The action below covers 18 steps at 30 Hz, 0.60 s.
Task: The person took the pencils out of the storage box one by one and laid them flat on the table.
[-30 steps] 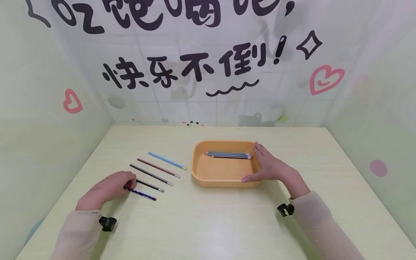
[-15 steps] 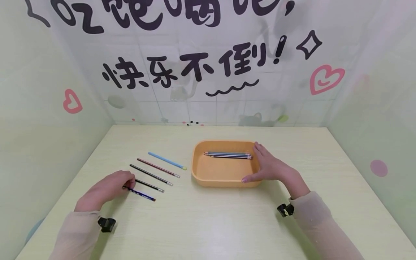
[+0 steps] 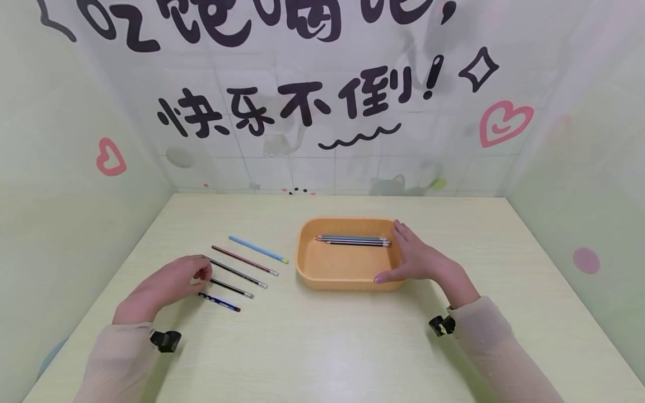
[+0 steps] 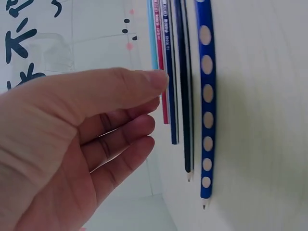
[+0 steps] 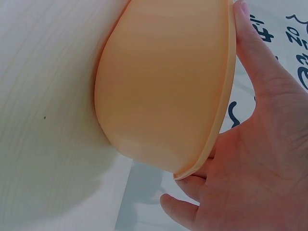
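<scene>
My left hand (image 3: 176,281) hovers over the near ends of a slanting row of pencils, fingers loosely bent. In the left wrist view nothing lies between its thumb (image 4: 144,82) and fingers. The blue pencil with pale dots (image 4: 208,91) lies nearest to me. Beside it is a black pencil (image 3: 232,288), then another dark pencil (image 3: 237,272), a red pencil (image 3: 247,260) and a light blue pencil (image 3: 257,249). My right hand (image 3: 420,257) rests spread across the right end of an orange tray (image 3: 347,281), its thumb at the front rim. Several pencils (image 3: 353,240) lie inside the tray.
The pale wooden table (image 3: 322,347) meets a printed back wall (image 3: 302,168) behind the tray. Side walls stand to the left and right. Black wrist devices (image 3: 166,341) sit at both cuffs.
My left hand has let go of the dotted blue pencil, lifted, and moved slightly away from me toward the black pencils. The blue pencil stays on the table. My right hand keeps its place.
</scene>
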{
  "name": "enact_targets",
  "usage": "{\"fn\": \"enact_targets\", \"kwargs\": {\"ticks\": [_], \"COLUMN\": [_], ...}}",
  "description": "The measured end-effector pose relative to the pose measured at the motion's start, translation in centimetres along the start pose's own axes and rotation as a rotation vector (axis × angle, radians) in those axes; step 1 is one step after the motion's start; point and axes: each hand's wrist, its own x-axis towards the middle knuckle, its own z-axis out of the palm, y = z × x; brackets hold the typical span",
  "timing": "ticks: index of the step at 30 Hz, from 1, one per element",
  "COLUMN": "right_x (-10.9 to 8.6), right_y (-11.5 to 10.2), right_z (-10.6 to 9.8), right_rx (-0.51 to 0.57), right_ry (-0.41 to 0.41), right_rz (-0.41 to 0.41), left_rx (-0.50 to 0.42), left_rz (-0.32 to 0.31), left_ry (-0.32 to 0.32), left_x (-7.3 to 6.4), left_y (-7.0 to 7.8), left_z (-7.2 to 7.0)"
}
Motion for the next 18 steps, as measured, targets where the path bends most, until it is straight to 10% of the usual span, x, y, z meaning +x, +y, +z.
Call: {"fn": "enact_targets", "kwargs": {"ticks": [18], "right_x": [0.0], "right_y": [-0.1], "right_z": [0.1], "right_rx": [-0.009], "right_ry": [0.001], "right_rz": [0.015], "left_rx": [0.002], "left_rz": [0.032], "left_ry": [0.017], "left_x": [2.6], "left_y": [2.3], "left_z": [-2.4]}}
